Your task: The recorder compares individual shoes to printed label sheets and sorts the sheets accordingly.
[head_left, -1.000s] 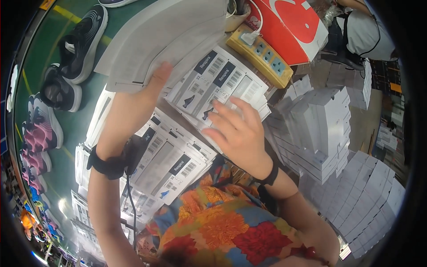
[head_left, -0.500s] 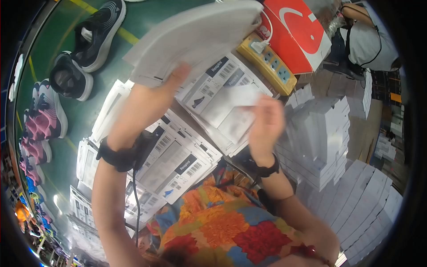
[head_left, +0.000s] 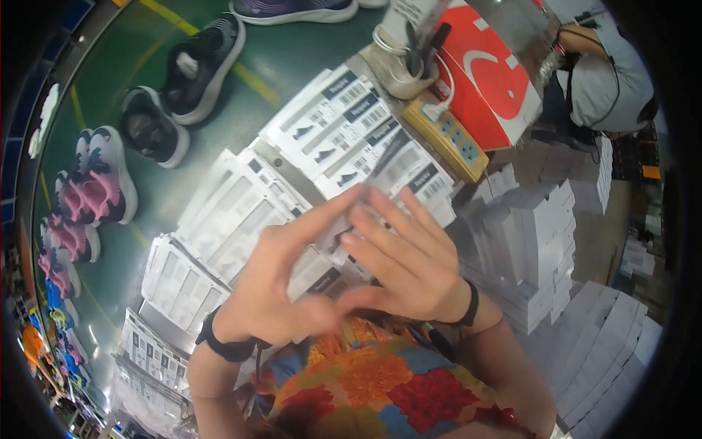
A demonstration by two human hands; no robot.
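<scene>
My left hand [head_left: 281,274] and my right hand [head_left: 409,271] meet above stacked printed cards. The left hand's thumb is wide of its long fingers, which reach to the right fingertips. On the right hand the fingers are stretched out and spread. A dark, blurred strip [head_left: 390,155] runs up from where the fingertips meet; its kind and whether either hand grips it cannot be made out. Beyond the hands lies a stack of white cards [head_left: 322,132] with barcodes and small shoe pictures. Left of my left hand, more white card stacks [head_left: 230,208] lie on the green table.
Several sport shoes [head_left: 201,69] line the table's left and far side. A yellow power strip [head_left: 444,139], a cup of pens [head_left: 402,69] and a red-and-white box [head_left: 486,66] stand far right. White stacked boxes [head_left: 530,241] are on the right; another person [head_left: 603,80] is beyond.
The large white sheaf is gone from my left hand, and the pale piece from my right. Both hands have come together nearer my body. The view has shifted.
</scene>
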